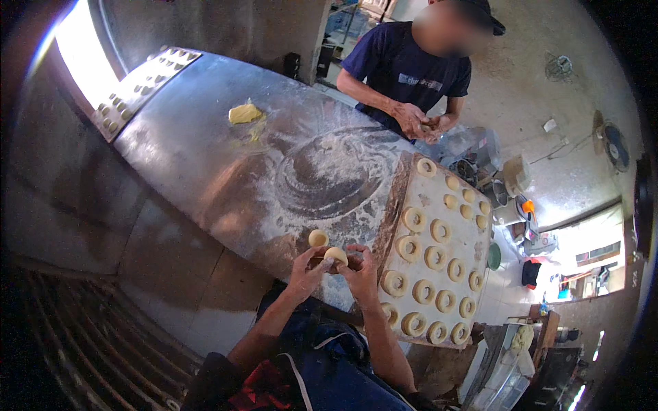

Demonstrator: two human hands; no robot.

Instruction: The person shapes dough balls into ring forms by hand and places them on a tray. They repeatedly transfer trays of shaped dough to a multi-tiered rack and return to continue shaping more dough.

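Round dough ball (335, 255), no long axis, pinched between fingers of left hand (306, 269) and right hand (359, 269); second ball (317, 238) just beside, ring tray (473, 248) right.

left hand (306, 272) + right hand (358, 269): grip dough ball (335, 255) | second dough piece (318, 238) beside | floured table (205, 151)

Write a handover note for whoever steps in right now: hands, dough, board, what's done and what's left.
Left hand and right hand: both closed around one dough ball at the near table edge.
Second dough ball sits on the floured metal table, just beyond the hands.
Board to the right holds about twenty shaped rings; some space is free.
Yellow dough lump lies at the far side.
A co-worker opposite works another piece.
Left: the held ball and the loose one are not yet rings.
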